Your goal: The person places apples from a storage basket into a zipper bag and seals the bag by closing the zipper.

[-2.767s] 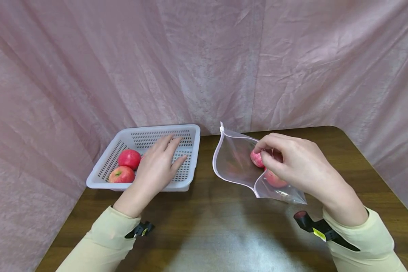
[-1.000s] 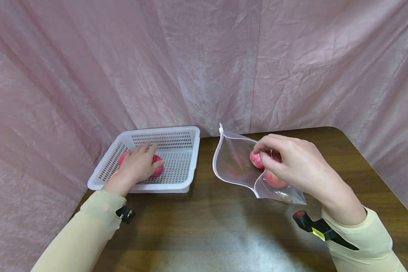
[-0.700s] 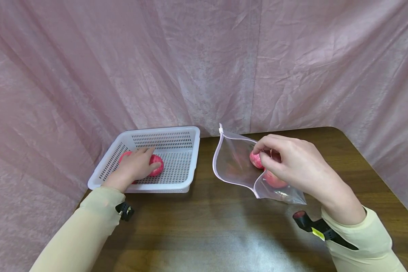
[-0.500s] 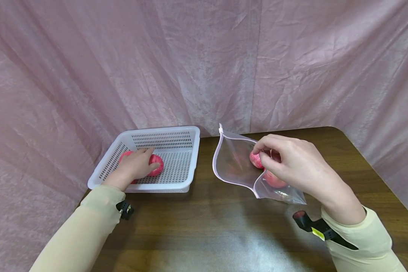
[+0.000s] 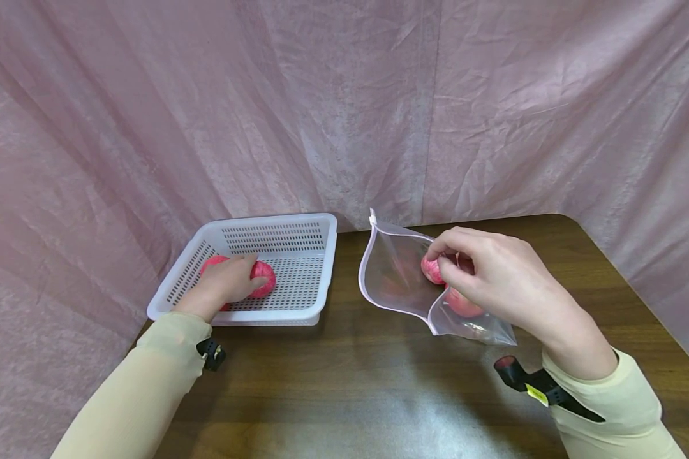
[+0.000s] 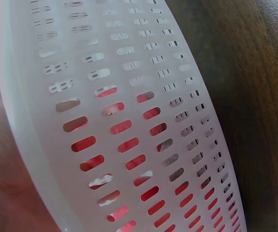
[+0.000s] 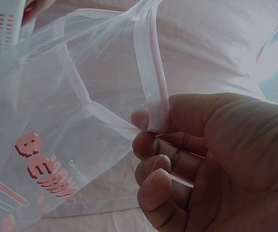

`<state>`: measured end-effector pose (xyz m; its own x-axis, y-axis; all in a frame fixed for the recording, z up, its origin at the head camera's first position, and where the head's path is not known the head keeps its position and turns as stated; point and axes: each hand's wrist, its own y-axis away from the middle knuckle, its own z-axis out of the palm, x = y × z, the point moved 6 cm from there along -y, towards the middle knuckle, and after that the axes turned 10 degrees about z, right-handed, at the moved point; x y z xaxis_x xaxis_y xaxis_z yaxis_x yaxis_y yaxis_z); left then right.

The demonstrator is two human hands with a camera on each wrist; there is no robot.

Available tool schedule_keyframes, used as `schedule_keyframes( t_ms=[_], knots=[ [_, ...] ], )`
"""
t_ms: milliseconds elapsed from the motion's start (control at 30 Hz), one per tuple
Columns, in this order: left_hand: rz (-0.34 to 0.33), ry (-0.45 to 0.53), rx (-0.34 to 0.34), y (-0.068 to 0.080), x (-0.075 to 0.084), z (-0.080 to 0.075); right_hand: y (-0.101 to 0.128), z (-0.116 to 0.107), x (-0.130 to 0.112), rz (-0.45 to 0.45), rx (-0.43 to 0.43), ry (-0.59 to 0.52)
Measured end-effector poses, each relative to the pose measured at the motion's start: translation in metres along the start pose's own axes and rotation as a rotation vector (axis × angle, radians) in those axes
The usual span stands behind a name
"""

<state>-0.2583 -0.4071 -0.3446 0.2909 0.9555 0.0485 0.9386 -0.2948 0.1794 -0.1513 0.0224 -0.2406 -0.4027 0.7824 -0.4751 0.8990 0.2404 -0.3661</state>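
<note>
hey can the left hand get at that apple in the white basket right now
Probably yes. The left hand already rests on the apple inside the white basket, fingers curled over it, and the basket is open-topped with nothing in the way.

- Apple (image 5: 262,278) gripped by L hand (image 5: 222,285), inside basket (image 5: 323,255).
- Bag (image 5: 396,277) pinched by R hand (image 5: 496,280), right of basket; two apples (image 5: 461,305) inside, under that grip.
</note>
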Motion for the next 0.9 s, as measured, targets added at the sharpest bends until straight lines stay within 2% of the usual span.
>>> schedule_keyframes(
  t_ms=[233,533,900],
  knots=[
    [-0.014,0.047,0.009,0.003,0.0,0.0,0.0,0.0,0.0,0.003,0.002,-0.002],
    [0.012,0.026,-0.018,0.005,0.01,0.0,0.001,0.0,0.0,0.008,0.0,0.0],
    [0.034,0.035,-0.052,0.003,0.015,0.003,0.001,0.001,0.0,0.012,-0.006,-0.004]
  ],
)
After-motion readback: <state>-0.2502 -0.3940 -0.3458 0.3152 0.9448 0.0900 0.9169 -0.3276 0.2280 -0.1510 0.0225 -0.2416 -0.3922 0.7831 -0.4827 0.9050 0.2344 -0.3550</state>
